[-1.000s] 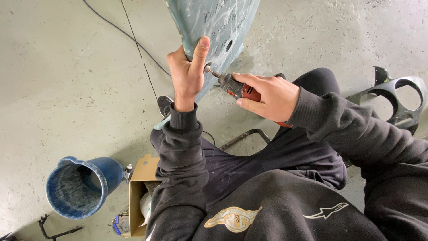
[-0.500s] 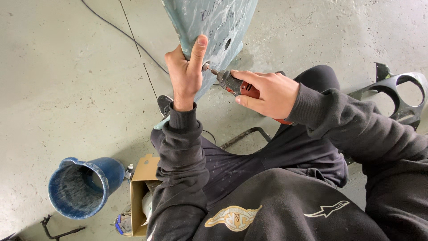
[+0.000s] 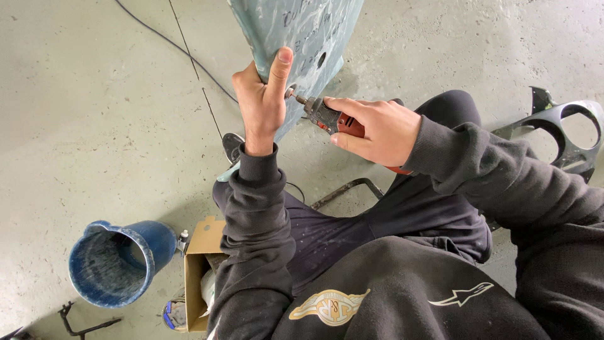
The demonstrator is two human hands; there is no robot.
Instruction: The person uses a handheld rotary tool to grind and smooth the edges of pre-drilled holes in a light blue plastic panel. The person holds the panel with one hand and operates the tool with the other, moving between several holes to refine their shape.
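Down on the concrete floor (image 3: 94, 126), a person sits with a pale green panel (image 3: 302, 38) standing up between the knees. Left hand (image 3: 261, 104) is wrapped around the panel's near edge, fingers hidden behind it, thumb pointing straight up along the face: that grip is closed firmly on the panel. Right hand (image 3: 377, 129) is clenched around the red-and-grey body of a small rotary tool (image 3: 330, 119), fingers fully curled on it.

Now the line that matters: the tool's long axis runs from the right hand up and to the left, and its bit meets the panel just beside the left thumb, right at the lower edge. The working spot lies to the left of the right hand and touching-close to the left one, so the left hand is the nearer of the two. A dark round hole shows in the panel a little above and right of the bit.

Round about: a blue bucket (image 3: 116, 261) lies tipped on its side at lower left, an open cardboard box (image 3: 198, 271) just beside it, a black cable (image 3: 170, 47) trailing across the floor, and a glossy black part with round openings (image 3: 566, 135) well off to the right.
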